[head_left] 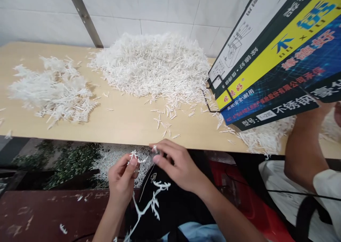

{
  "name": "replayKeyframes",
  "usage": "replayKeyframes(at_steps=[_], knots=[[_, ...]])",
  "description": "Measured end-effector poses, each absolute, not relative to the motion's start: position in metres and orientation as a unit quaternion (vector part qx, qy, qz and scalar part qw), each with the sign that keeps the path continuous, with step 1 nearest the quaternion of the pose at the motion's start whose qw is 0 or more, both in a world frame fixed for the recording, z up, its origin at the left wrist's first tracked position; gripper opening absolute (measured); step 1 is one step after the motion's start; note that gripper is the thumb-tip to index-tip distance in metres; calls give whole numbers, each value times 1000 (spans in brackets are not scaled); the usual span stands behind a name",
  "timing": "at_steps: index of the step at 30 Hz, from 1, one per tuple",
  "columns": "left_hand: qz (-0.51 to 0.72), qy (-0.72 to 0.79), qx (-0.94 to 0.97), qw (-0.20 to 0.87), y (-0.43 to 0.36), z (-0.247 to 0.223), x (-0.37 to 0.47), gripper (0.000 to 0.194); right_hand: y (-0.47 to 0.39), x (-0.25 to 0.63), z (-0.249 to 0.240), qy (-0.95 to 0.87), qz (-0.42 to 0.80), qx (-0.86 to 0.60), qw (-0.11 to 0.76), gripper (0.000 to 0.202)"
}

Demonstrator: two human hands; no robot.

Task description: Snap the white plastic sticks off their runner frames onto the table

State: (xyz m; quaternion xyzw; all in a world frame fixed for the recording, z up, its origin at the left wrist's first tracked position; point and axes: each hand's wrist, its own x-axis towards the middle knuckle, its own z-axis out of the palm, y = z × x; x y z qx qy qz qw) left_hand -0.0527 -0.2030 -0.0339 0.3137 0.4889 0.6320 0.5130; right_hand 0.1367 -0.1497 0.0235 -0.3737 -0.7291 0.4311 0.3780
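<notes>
In my left hand (123,178) a white plastic branch (144,210) is pinched between thumb and fingers. Its small forked tips stick up above the thumb, and the forked stem hangs down over my dark-clothed lap. My right hand (177,162) is just to the right, thumb and forefinger closed round a small white piece (155,149), likely a twig tip, partly covered by the fingers. Both hands are close together at the table's front edge. Beyond them lies a large heap of white plastic twigs (157,64), with several loose bits in front of it.
A smaller white pile (58,89) lies left on the wooden table (128,123). A printed box (274,60) stands tilted at the right, by a black wire frame (217,92). A co-worker's arm (301,146) is behind it. Below the edge are green foliage (71,163) and more white branches (106,163).
</notes>
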Motion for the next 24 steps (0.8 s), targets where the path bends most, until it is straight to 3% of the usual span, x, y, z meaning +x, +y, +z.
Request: replayKeyframes(at_steps=[3,7,9,13,15,17,20,24], knots=[[613,493,338,517,-200,-33,-46,23,-160,121,12,-745,424,-333,394,17],[647,490,314,493,-201,-37,-50,24,-153,133,9,-633,386,-382,551,33],[658,512,313,454,-206,-43,-59,26,-133,146,14,-585,346,-436,590,34],[556,635,435,315,-212,-58,-83,30,-78,168,26,-698,224,-492,470,16],[496,661,503,251,-211,-64,-94,31,-61,174,30,-736,165,-512,411,30],[470,671,531,216,-206,-70,-104,30,-62,179,30,-732,141,-532,401,31],[456,677,550,178,-198,-81,-115,28,-83,185,24,-715,222,-530,399,23],[404,683,593,132,-191,-105,-129,28,-82,193,19,-750,461,-421,219,27]])
